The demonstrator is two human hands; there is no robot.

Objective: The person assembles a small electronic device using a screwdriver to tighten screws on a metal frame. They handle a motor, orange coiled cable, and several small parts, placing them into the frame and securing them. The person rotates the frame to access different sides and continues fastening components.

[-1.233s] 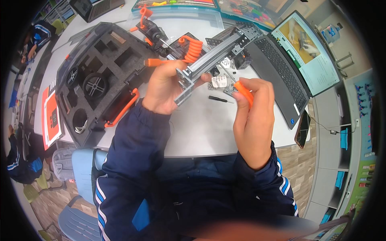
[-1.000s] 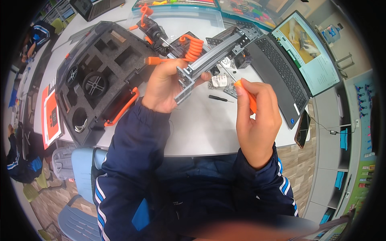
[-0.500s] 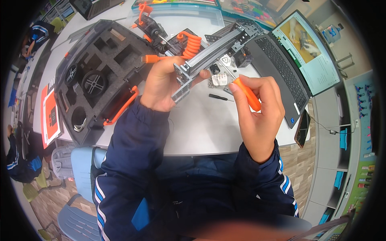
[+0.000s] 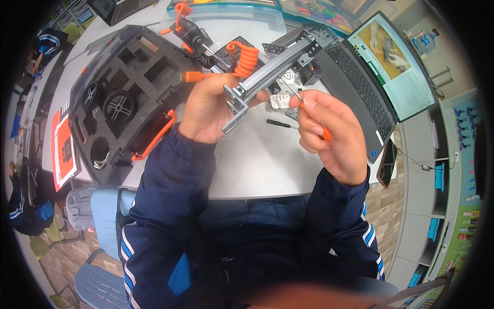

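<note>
My left hand [image 4: 208, 110] is closed around the near end of a grey metal frame [image 4: 267, 74] made of channel rails and perforated plates. The frame slants up and to the right, held above the white table. In my right hand [image 4: 334, 131] is a screwdriver [image 4: 327, 134]; its orange handle is mostly covered by my fingers. Its thin shaft points up and left to the underside of the frame; whether the tip touches a screw I cannot tell. An orange coiled cable [image 4: 246, 59] lies just behind my left hand.
To the left lies an open black case [image 4: 154, 103] with foam cutouts and wheels [image 4: 120, 106]. On the right stands an open laptop [image 4: 360, 87], with a phone [image 4: 387, 165] by it. A small black screwdriver [image 4: 278, 123] and a small white packet [image 4: 280, 101] lie on the table [image 4: 252, 170].
My right hand has turned and wrapped its fingers further around the screwdriver's handle, covering more of it. My left hand and the frame have hardly moved.
</note>
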